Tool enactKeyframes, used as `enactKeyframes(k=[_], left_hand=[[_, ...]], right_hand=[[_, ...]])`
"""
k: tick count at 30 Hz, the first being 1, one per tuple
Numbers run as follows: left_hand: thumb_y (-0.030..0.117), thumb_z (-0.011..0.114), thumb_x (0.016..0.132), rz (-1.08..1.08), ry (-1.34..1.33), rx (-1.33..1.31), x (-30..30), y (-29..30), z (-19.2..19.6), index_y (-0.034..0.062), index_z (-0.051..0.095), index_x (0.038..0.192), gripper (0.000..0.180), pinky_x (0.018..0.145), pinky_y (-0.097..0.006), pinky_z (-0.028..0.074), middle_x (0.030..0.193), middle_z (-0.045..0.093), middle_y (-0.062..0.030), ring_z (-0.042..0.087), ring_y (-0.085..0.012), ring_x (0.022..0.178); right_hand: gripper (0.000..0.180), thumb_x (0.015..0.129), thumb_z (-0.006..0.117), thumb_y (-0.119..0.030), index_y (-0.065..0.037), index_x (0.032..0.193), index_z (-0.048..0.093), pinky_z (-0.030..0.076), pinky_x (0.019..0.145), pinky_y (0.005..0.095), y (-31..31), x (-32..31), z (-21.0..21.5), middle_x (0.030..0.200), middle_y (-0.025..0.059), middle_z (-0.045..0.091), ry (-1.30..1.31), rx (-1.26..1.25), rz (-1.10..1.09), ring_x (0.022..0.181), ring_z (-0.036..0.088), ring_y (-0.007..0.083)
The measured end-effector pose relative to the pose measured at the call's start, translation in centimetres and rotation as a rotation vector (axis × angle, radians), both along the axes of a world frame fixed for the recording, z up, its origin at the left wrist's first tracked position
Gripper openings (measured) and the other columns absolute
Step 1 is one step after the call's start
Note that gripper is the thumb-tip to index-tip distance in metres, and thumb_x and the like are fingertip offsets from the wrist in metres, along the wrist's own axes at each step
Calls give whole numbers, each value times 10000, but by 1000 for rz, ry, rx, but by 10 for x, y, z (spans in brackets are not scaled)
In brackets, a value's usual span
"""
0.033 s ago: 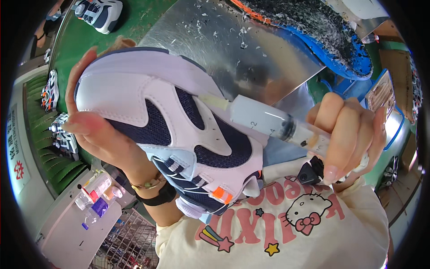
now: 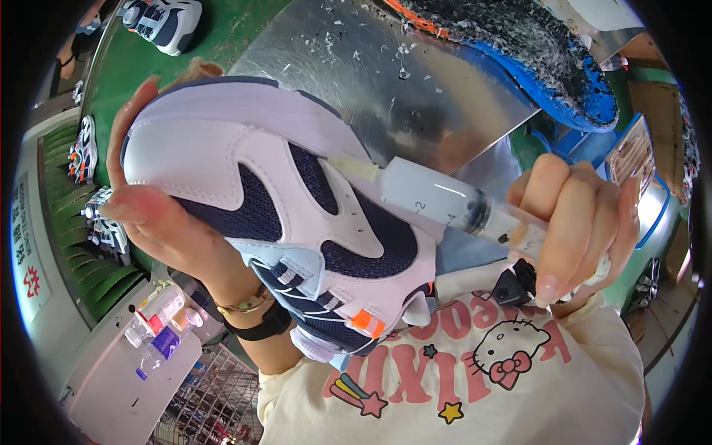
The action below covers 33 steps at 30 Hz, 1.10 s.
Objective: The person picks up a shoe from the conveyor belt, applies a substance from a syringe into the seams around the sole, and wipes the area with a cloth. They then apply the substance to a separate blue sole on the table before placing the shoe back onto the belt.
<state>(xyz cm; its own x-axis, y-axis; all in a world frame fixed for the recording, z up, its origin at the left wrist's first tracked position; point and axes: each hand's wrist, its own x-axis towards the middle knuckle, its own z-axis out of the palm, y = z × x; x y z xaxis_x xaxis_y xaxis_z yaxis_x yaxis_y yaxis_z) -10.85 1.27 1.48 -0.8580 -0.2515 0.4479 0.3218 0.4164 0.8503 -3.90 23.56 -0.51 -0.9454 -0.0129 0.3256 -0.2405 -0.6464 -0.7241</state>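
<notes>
A white and navy sneaker (image 2: 185, 159) with pale blue and orange details is held up on its side, its toe toward the left. My left hand (image 2: 167, 230) is closed around the toe, thumb on the near side and fingers reaching round the sole. In my right hand (image 2: 582, 222) is a clear plastic syringe (image 2: 426, 189), gripped by its barrel and plunger end. Whitish liquid fills the front of the barrel. Its pale yellowish nozzle (image 2: 352, 167) points left and meets the seam between the upper and the sole. Whether liquid is coming out cannot be seen.
Beyond the shoe lies a metal plate (image 2: 334, 67) strewn with scraps. A blue tray (image 2: 549, 96) heaped with dark and white shreds is at upper right. Another sneaker (image 2: 167, 22) sits on the green table (image 2: 230, 30). More shoes stand on a green slatted rack (image 2: 70, 237) at left.
The sneaker's toe and my left hand have shifted a trace to the left. My right hand and the syringe look the same.
</notes>
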Motion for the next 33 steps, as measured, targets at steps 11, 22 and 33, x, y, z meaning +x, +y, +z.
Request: enactKeyframes(k=[11,22,33], left_hand=[[634,145,858,0,-43,-233,-3,-24,-4,-63,507,1119,827,803,-286,460,1042,570,-153,580,-196,913],[612,98,870,-60,-54,-348,-15,-41,-2,-44,505,1143,819,829,-286,446,1026,573,-143,574,-195,917],[443,411,870,-16,-112,-286,10,-27,-23,-20,551,1054,518,694,-260,493,858,608,-110,602,-164,732]], right_hand=[[631,960,138,-202,-138,425,468,224,442,211,12,18,-8,488,5,573,-97,127,51,440,246,81],[618,940,147,-186,-125,435,498,219,412,226,30,27,-9,517,16,595,-54,197,44,420,252,87],[620,941,121,-198,-131,429,463,234,440,227,42,44,-17,495,7,567,-141,316,42,438,260,97]])
